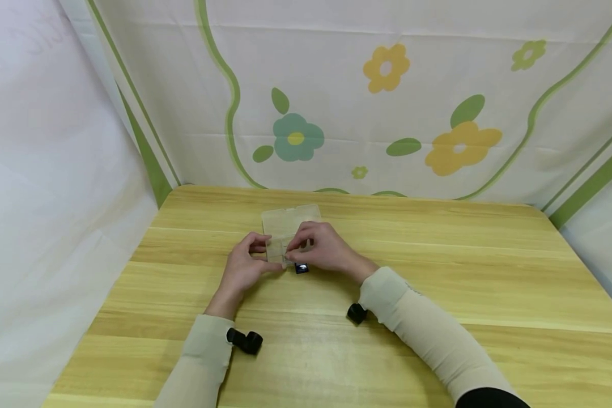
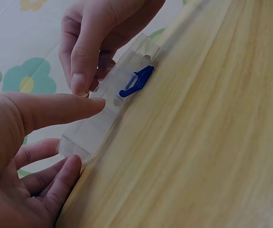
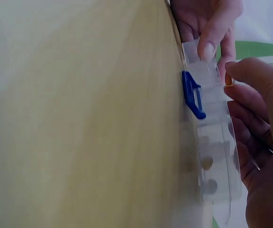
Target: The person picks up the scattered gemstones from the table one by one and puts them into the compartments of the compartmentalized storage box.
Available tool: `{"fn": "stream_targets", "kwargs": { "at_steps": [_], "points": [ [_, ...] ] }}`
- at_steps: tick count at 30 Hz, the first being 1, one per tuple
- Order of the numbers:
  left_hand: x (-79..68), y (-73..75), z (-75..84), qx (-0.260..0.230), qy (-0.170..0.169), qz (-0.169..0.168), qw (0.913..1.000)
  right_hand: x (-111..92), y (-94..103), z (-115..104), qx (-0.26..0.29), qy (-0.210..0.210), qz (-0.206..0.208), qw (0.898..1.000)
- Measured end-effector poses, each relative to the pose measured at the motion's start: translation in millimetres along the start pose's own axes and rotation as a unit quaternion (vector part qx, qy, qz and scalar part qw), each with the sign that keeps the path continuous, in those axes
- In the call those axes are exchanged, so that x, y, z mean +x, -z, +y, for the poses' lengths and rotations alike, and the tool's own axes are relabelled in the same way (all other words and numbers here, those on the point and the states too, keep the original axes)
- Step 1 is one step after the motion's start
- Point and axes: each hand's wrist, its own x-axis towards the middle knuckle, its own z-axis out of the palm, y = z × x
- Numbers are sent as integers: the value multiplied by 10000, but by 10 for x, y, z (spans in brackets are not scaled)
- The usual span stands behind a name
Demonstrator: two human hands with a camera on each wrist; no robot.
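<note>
A clear plastic compartment box [image 1: 275, 248] sits on the table with its see-through lid [image 1: 290, 218] swung open toward the back. On its front is a blue latch [image 3: 191, 95]. My left hand [image 1: 241, 267] grips the box's left end, thumb at the front and fingers around the far side. Over the compartments, my right hand [image 1: 323, 248] pinches a small amber piece [image 3: 229, 78] between thumb and forefinger; it looks like a pill. Through the front wall, a small brownish round thing [image 3: 207, 163] and a greyish one [image 3: 210, 185] show inside.
The box stands toward the back of a wooden table [image 1: 413, 334]. A white cloth with printed flowers [image 1: 336, 102] hangs behind the table's back edge. Black wrist cameras sit at both cuffs, the left camera [image 1: 246, 341] low over the tabletop.
</note>
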Motion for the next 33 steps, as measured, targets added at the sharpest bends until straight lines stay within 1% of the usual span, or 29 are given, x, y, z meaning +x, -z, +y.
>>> {"fn": "stream_targets", "kwargs": {
  "at_steps": [3,9,16,21,26,29,31,33],
  "points": [
    [-3,5,4,-7,-2,-30,10000,12,-23,-18,-164,72,18,9998],
    [-11,19,10,25,-8,-81,10000,30,-55,-35,-295,90,69,9995],
    [6,-7,3,8,-60,-184,9998,15,-60,-45,-514,-37,33,9987],
    [17,-29,1,34,-156,-263,9995,-26,-47,-49,-632,-118,136,9978],
    [9,-38,-24,189,-257,-251,9992,-131,14,-74,-633,-274,398,9968],
    [-15,-34,-46,247,-287,-192,9991,-237,104,-86,-703,-411,525,9953],
    [-30,-33,-62,277,-320,-138,9990,-323,183,-82,-858,-527,564,9933],
    [-49,-30,-91,300,-320,-97,9990,-416,280,-94,-1135,-700,499,9898]
  ]
}}
